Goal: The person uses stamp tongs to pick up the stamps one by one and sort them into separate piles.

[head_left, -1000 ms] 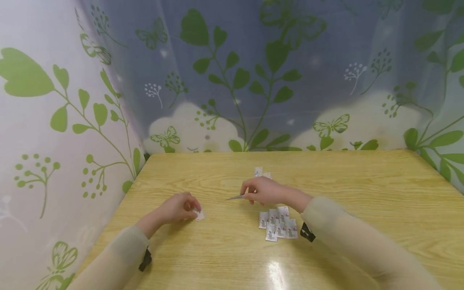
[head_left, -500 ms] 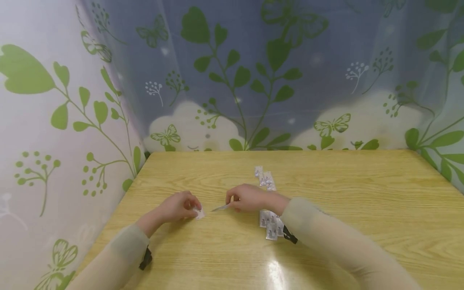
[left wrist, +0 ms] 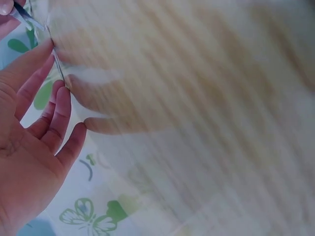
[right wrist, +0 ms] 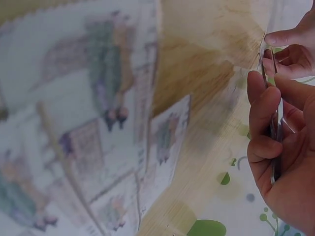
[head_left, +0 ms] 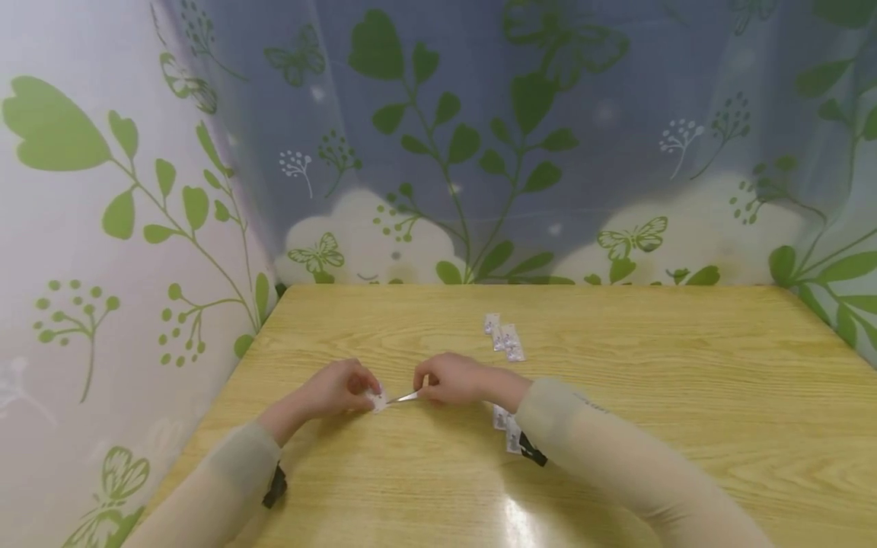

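Observation:
My left hand (head_left: 339, 388) holds a small pale stamp (head_left: 379, 399) at the table's left-middle, thumb and fingertips at its edges. The left wrist view shows that stamp (left wrist: 58, 61) nearly edge-on, a thin dark line along the fingertips. My right hand (head_left: 451, 378) grips metal tweezers (right wrist: 277, 132), fingers curled round the shaft. The tweezers' tips (head_left: 393, 400) reach the stamp's right edge in the head view; whether they clasp it I cannot tell. In the right wrist view the tweezers' two arms stand slightly apart.
Several overlapping stamps (head_left: 512, 440) lie under the right forearm, partly hidden by the sleeve; printed figures show on these stamps (right wrist: 110, 73) up close. More stamps (head_left: 503, 339) lie farther back on the wooden table (head_left: 658, 342). A patterned curtain (head_left: 411, 152) hangs behind it.
My right hand has moved left and slightly down with the tweezers, to the stamp in the left hand. The back stamps have come into full view. The left hand stays in place.

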Demonstrator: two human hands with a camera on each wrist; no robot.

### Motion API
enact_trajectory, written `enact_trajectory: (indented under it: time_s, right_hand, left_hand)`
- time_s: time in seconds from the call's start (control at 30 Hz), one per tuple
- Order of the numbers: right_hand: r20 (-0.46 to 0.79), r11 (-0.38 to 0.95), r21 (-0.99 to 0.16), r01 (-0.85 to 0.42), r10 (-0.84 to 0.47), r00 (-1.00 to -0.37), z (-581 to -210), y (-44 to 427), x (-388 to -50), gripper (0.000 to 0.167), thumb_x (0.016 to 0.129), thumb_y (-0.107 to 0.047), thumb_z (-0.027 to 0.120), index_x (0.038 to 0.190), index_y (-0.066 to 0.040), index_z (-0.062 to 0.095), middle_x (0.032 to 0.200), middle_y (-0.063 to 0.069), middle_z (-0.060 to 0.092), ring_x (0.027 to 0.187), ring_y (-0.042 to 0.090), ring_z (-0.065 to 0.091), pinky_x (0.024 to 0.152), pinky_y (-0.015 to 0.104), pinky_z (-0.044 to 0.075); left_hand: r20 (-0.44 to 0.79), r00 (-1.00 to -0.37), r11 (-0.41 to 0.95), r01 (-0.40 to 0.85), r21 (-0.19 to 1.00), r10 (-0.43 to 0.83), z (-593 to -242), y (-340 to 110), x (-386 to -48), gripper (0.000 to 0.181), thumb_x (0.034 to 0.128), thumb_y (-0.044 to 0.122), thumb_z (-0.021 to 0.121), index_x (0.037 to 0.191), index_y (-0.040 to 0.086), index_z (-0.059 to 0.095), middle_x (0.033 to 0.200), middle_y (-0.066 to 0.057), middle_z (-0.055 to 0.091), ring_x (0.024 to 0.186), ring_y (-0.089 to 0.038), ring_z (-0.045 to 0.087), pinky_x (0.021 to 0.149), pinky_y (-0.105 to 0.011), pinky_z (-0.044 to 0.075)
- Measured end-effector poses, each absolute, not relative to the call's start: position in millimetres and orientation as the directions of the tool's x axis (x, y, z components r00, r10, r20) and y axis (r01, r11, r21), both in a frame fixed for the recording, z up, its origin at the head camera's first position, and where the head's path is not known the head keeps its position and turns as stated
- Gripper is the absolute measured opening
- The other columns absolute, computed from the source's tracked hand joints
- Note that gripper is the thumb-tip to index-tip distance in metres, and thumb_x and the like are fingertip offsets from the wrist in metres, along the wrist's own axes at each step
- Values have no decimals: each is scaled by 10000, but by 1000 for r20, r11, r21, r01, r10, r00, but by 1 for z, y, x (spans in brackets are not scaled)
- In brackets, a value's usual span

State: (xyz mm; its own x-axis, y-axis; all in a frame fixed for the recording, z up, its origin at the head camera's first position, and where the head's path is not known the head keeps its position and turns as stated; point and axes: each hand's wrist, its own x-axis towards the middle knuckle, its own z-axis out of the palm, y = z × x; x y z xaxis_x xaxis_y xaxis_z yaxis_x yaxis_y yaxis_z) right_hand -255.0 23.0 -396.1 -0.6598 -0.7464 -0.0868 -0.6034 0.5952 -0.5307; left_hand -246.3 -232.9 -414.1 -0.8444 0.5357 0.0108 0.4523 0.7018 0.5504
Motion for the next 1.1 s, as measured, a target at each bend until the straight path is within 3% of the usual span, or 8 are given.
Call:
enact_trajectory:
  time_s: [0.47,0.67,1.1]
  right_hand:
    - [-105,627,-518,-582,-721,-684,-393,23,-253,60,970,-144,599,966,-126,656,663,13,639,554,85,522,576,252,424]
    - [-114,610,-560,-561,-727,-677,-395,20,-252,64,974,-136,593,976,-106,649,669,39,646,496,87,505,493,226,409]
    - [-151,599,-622,-504,-724,-674,-398,13,-251,61,979,-126,583,964,-103,638,663,41,641,460,100,498,470,221,427]
  left_hand:
    - [25,-835,695,474,541,550,-414,-233,-247,156,783,127,793,928,135,736,846,43,595,760,-159,498,680,-302,421]
    - [24,-835,696,474,539,550,-412,-233,-246,150,784,119,790,921,131,732,839,34,591,758,-172,501,680,-303,420]
    - [9,-837,697,461,549,547,-416,-234,-248,152,783,124,797,917,146,728,831,33,578,753,-155,509,678,-310,432]
